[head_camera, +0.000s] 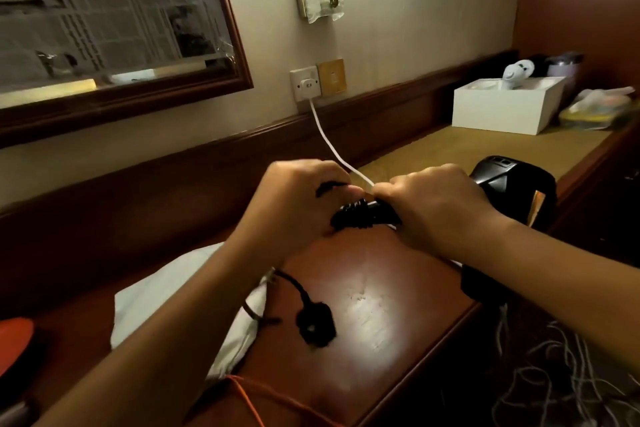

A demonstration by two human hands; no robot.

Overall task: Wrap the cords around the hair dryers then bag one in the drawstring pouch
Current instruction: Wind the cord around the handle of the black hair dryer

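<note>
Head view shows both hands raised above the wooden desk (374, 288), working on a black hair dryer (512, 184); the right hand (440, 204) is clenched around the handle, with the dryer's body jutting out to the right past the wrist; the left hand (294, 198) pinches the black cord (360, 215), which already lies in several tight turns around the handle between the two hands. The cord's tail drops behind the left forearm and ends in a black plug (317, 326) lying on the desk, just beside a white drawstring pouch (187, 291) at the left; a white cable (329, 142) runs from the wall socket (304, 83) down behind the hands, and where it ends is hidden. A second dryer cannot be made out for certain. Judging by this, the winding step is partly done; the next move probably calls for more turns with the left hand until the slack is used up, then tucking the plug so the coil holds.
</note>
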